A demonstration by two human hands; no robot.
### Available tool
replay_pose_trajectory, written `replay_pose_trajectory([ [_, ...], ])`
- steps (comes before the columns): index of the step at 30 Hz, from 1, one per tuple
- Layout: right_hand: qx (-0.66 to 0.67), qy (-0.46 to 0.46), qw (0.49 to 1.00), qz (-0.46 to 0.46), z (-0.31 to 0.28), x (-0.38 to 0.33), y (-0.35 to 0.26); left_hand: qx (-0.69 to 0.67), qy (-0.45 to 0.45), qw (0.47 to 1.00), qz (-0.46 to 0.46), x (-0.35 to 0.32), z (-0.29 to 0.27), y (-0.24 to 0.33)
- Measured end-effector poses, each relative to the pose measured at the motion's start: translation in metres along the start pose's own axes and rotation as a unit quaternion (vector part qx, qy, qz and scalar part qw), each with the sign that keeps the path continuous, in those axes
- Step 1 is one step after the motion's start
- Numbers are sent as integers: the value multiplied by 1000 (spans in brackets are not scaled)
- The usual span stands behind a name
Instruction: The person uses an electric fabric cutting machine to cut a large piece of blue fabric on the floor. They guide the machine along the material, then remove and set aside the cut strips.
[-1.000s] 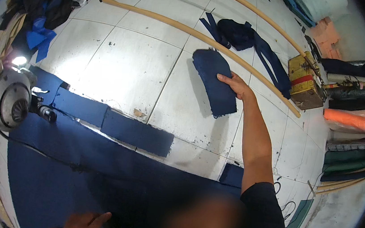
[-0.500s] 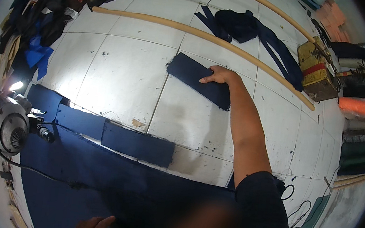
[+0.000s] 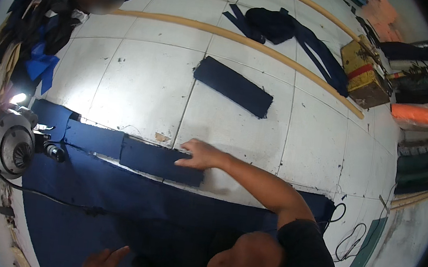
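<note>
My right hand rests at the right end of a dark navy cloth strip, thumb on the cloth and fingers apart from it. That strip lies in a row with other navy pieces along the far edge of a large navy cloth. At the lower edge, my left hand hovers over or lies on the large cloth, partly cut off, fingers apart and nothing visible in them. A separate navy rectangle of cloth lies flat on the white tiles further off.
A round metal motor machine with a lit lamp stands at left, its black cord crossing the cloth. Beyond are a long wooden pole, crumpled navy cloth and a yellow box. Fabric rolls lie at right.
My right hand has come off the separate navy rectangle and moved nearer and left, onto the strip in the row. The rectangle stays on the tiles. My left hand's fingers have spread a little.
</note>
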State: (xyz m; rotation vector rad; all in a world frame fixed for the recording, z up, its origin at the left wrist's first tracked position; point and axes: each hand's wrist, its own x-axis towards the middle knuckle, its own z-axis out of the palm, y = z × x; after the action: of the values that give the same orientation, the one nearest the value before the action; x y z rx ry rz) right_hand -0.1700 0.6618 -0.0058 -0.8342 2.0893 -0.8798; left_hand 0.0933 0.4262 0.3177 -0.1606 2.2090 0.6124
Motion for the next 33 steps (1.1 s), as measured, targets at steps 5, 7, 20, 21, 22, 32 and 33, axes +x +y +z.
replay_pose_trajectory([
  [5,-103,-27,993,44,24,22,-25,7,27,999,20,-13,2,-11],
  [7,-111,-21,991,75,24,21,-24,18,30,999,9,-17,1,-12],
  [20,6,-109,981,159,26,24,-50,45,70,996,22,-38,6,-20],
  [21,3,-121,981,153,23,24,-53,44,65,997,26,-37,6,-22],
  [22,0,-132,980,147,23,25,-56,45,61,997,25,-37,7,-25],
  [32,45,-174,975,130,-20,-10,10,38,58,997,29,-27,7,-24],
  [33,54,-165,976,133,-31,-22,13,41,65,996,35,-27,9,-24],
])
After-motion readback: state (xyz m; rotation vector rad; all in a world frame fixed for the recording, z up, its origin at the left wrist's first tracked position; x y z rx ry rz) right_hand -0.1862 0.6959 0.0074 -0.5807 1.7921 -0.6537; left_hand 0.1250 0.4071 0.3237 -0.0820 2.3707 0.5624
